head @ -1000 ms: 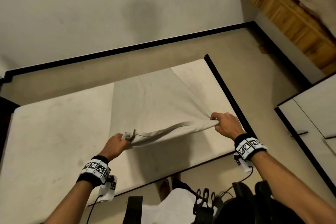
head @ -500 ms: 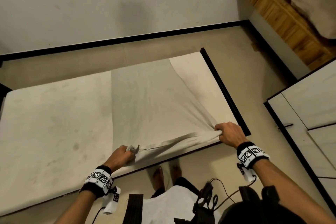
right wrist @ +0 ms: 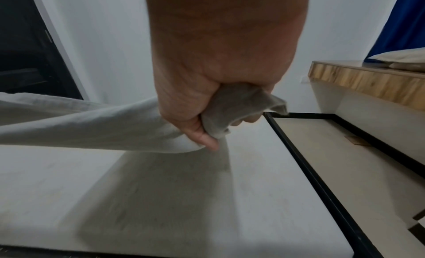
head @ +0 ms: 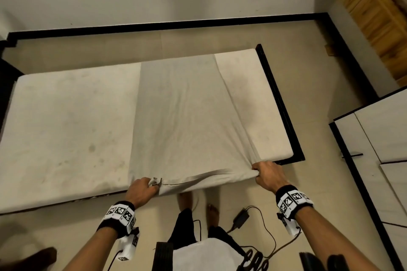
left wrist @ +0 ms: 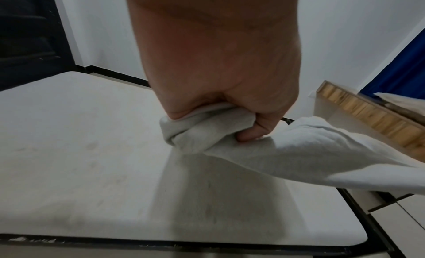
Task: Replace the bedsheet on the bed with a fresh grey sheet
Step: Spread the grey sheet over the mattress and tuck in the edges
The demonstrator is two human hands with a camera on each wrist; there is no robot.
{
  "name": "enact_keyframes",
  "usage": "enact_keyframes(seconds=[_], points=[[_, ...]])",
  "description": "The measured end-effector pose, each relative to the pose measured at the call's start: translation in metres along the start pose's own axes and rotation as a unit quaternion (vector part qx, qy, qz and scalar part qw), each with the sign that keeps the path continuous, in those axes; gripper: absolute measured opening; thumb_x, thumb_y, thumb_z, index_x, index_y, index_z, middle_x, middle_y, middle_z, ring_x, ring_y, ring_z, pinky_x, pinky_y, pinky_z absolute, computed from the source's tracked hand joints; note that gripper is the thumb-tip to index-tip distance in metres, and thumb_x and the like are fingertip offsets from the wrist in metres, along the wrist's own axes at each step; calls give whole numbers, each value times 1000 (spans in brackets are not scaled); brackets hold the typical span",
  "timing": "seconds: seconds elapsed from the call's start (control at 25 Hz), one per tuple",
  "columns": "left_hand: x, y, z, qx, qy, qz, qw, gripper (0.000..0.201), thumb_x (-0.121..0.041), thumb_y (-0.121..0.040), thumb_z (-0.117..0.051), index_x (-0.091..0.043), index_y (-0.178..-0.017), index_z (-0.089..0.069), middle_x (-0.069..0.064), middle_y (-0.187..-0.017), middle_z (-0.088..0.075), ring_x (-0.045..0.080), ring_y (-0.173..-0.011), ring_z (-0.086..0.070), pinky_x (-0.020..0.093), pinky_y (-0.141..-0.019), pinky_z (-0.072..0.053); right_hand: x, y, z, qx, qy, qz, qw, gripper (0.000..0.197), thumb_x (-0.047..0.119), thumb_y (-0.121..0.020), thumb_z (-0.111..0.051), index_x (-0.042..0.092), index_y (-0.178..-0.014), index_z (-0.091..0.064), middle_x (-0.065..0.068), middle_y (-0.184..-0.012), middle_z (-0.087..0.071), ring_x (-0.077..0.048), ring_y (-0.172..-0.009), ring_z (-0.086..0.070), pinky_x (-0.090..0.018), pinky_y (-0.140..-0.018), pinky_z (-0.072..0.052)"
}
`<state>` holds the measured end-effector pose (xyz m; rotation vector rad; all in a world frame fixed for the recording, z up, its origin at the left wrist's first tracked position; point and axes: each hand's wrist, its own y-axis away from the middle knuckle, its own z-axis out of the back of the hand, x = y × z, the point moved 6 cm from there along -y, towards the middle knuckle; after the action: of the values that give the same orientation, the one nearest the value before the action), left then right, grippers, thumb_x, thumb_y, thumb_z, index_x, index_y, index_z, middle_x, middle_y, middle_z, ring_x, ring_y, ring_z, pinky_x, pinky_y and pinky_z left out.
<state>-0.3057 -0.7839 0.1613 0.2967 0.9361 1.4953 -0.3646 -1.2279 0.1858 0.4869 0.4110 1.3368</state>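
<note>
Both hands grip the near edge of the grey sheet (head: 182, 116): your left hand (head: 141, 191) is curled tight round one bunched corner, your right hand (head: 267, 175) round the other. The sheet lies folded in a narrow strip across the mattress (head: 66, 125), from the far edge to the near edge, closer to the right end. Keep both fists firm and level, I think, and pull evenly so that the strip stays straight. Then open the fold sideways to cover the bare parts.
</note>
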Motion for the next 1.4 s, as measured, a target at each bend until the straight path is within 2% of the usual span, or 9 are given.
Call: enact_keyframes(seconds=[0.2, 0.32, 0.44, 0.72, 0.92, 1.04, 1.16, 1.28, 1.4], points=[[-8, 16, -37, 1, -43, 13, 999, 38, -48, -89, -54, -11, -89, -64, 20, -102, -71, 35, -89, -63, 36, -70, -45, -16, 11, -25, 14, -1, 14, 1000, 42, 20, -84, -66, 27, -124, -72, -11, -114, -75, -35, -110, -69, -38, -87, -54], [-14, 31, -51, -16, -39, 4, 999, 43, -53, -76, -43, -15, -79, -62, 20, -92, -73, 38, -86, -65, 38, -68, -46, -25, 16, -29, 5, -10, 20, 1000, 39, 17, -81, -65, 25, -119, -74, -12, -109, -76, -37, -105, -70, -39, -83, -55], [-15, 47, -62, -24, -25, 3, 999, 35, -49, -83, -46, -18, -76, -60, 20, -90, -73, 39, -85, -65, 35, -64, -39, -31, 23, -38, 2, 1, 30, 1000, 33, 16, -78, -65, 24, -108, -75, -10, -101, -77, -35, -99, -71, -38, -79, -55], [-7, 58, -109, -21, -61, 21, 998, 27, -32, -96, -55, -15, -78, -64, 10, -88, -73, 33, -88, -67, 36, -69, -47, -42, 36, -67, 8, 1, 32, 999, 36, 14, -81, -60, 23, -114, -72, -9, -100, -76, -35, -95, -71, -36, -76, -53], [6, 44, -119, 7, -100, 19, 995, 15, -25, -84, -56, -17, -74, -65, -6, -70, -74, 19, -76, -72, 32, -70, -57, -25, 31, -72, 28, 17, 41, 999, 30, 19, -86, -59, 20, -114, -70, -10, -101, -75, -35, -96, -70, -37, -81, -53], [12, 39, -120, 17, -145, 26, 989, 7, -22, -76, -67, -21, -70, -62, -4, -78, -73, 22, -80, -68, 32, -69, -54, -21, 28, -81, 39, 27, 45, 998, 27, 21, -86, -59, 19, -111, -68, -11, -103, -74, -35, -99, -70, -37, -82, -52], [25, 37, -134, 56, -197, 44, 978, 27, -21, -52, -77, -24, -67, -55, -4, -82, -69, 20, -81, -65, 30, -66, -48, -24, 22, -106, 39, 46, 45, 997, 28, 24, -86, -56, 22, -111, -67, -6, -101, -75, -31, -96, -71, -35, -80, -53], [36, 27, -154, 58, -243, 33, 968, 30, -21, -61, -73, -29, -77, -49, -3, -97, -70, 21, -95, -65, 31, -75, -45, -21, 16, -130, 47, 70, 50, 995, 27, 29, -88, -56, 24, -112, -68, -2, -99, -75, -27, -92, -72, -32, -78, -52], [40, 14, -168, 47, -268, 23, 962, 24, -19, -69, -69, -28, -90, -63, -2, -103, -69, 23, -102, -64, 32, -82, -47, -17, 10, -147, 64, 86, 49, 993, 26, 32, -88, -58, 22, -109, -70, -4, -94, -74, -28, -88, -72, -34, -76, -55]])
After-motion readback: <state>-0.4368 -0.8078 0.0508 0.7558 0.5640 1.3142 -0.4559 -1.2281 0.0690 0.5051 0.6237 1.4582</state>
